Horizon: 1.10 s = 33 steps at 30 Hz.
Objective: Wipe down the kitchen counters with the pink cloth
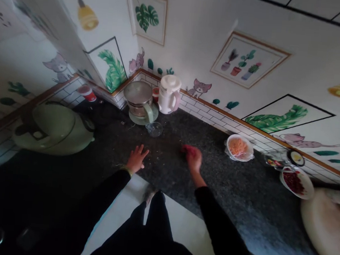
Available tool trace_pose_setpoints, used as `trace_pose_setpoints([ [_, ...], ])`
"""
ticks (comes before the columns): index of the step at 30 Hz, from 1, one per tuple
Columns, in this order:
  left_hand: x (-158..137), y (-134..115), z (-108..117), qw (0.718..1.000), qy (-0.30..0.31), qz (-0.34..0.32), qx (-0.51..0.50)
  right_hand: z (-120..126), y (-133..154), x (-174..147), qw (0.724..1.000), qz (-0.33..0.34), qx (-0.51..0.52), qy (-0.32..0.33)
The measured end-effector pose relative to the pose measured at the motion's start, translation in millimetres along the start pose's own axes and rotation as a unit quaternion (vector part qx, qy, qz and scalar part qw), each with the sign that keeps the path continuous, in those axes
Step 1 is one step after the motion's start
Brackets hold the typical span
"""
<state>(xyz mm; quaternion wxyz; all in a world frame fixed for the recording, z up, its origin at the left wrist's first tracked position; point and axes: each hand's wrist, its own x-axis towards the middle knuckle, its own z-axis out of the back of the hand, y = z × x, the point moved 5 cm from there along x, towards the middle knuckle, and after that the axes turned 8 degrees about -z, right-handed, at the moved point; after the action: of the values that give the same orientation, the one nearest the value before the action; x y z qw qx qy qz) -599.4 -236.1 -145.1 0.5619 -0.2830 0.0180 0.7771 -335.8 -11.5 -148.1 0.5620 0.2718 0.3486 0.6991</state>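
Far left: green cooker [53,128] on dark counter [166,170], against tiled wall. Behind it, red cup [88,93] at counter's back edge.

Centre left: left hand [135,159] flat on counter, palm down, fingers spread, holding nothing. Black sleeve to wrist; thin band at wrist. Nearest items: small glass bowl [154,129] just beyond fingertips, apart from them; green-based blender [139,100] behind bowl, in corner; white kettle [169,94] beside blender on its right, pink handle turned right. Small red-lidded jar partly hidden between blender and kettle.

Centre: right hand [194,159] on counter, near left hand but not touching it, fingers curled down over red cloth [186,149]. Cloth bunched under fingers, pressed to counter; only its far left edge visible past knuckles, remainder covered by hand. Grip closed on cloth; exact finger placement not discernible at this size. Pale specks on counter between the two hands.

Right of centre: white bowl [239,148] with orange shreds, well apart from right hand, near wall tiles.

Far right: small dish cluster [285,157] with yellow and mixed contents, details too small to tell; plate [296,182] of dark red pieces just in front of it; round pale board [325,228] at frame edge, partly cut off.

Below: dark-clothed legs over pale floor [183,223].
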Motion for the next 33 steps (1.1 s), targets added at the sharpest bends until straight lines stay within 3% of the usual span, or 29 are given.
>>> trace_pose_setpoints([
  [2, 2, 3, -4, 1.000, -0.009, -0.001, -0.004, 63, -37, 43, 0.987, -0.103, -0.080, -0.093],
  [3, 3, 4, -6, 1.000, -0.011, -0.002, -0.006, 82, -51, 58, 0.969, -0.163, -0.114, -0.145],
  [5, 3, 5, -9, 1.000, -0.013, -0.002, -0.010, 84, -62, 70, 0.937, -0.236, -0.154, -0.205],
  [6, 3, 5, -9, 1.000, -0.014, -0.002, -0.011, 66, -59, 67, 0.935, -0.242, -0.158, -0.206],
  [8, 2, 4, -7, 1.000, -0.015, 0.001, -0.009, 6, -36, 46, 0.955, -0.203, -0.148, -0.159],
  [11, 0, 2, -2, 1.000, -0.008, 0.009, -0.005, -89, 19, -3, 0.991, -0.088, -0.096, -0.023],
  [13, -1, 1, 0, 1.000, -0.004, 0.011, -0.010, -118, 44, -21, 0.998, -0.034, -0.039, 0.047],
  [14, -1, 1, 0, 1.000, -0.007, 0.011, -0.014, -118, 52, -21, 0.997, -0.005, -0.007, 0.075],
  [16, -1, 3, -1, 0.999, -0.018, 0.010, -0.027, -90, 53, 0, 0.991, 0.048, 0.044, 0.115],
  [18, 0, 5, -3, 0.999, -0.026, 0.013, -0.041, -38, 38, 45, 0.990, 0.066, 0.048, 0.117],
  [19, -1, 5, -4, 0.998, -0.028, 0.015, -0.047, -10, 26, 72, 0.995, 0.045, 0.021, 0.092],
  [21, -1, 5, -6, 0.998, -0.027, 0.016, -0.058, 39, -4, 125, 0.994, -0.054, -0.092, -0.030],
  [23, -2, 5, -6, 0.997, -0.025, 0.016, -0.065, 53, -24, 155, 0.972, -0.137, -0.159, -0.102],
  [25, -2, 4, -6, 0.997, -0.024, 0.015, -0.067, 28, -27, 150, 0.967, -0.156, -0.173, -0.104],
  [27, -3, 3, -5, 0.998, -0.022, 0.017, -0.063, -18, -14, 115, 0.977, -0.126, -0.160, -0.058],
  [30, -5, 2, -3, 0.998, -0.011, 0.024, -0.056, -85, 23, 42, 0.993, -0.013, -0.098, 0.061],
  [33, -6, 0, 1, 0.998, -0.008, 0.027, -0.061, -108, 52, 7, 0.981, 0.100, -0.013, 0.167],
])
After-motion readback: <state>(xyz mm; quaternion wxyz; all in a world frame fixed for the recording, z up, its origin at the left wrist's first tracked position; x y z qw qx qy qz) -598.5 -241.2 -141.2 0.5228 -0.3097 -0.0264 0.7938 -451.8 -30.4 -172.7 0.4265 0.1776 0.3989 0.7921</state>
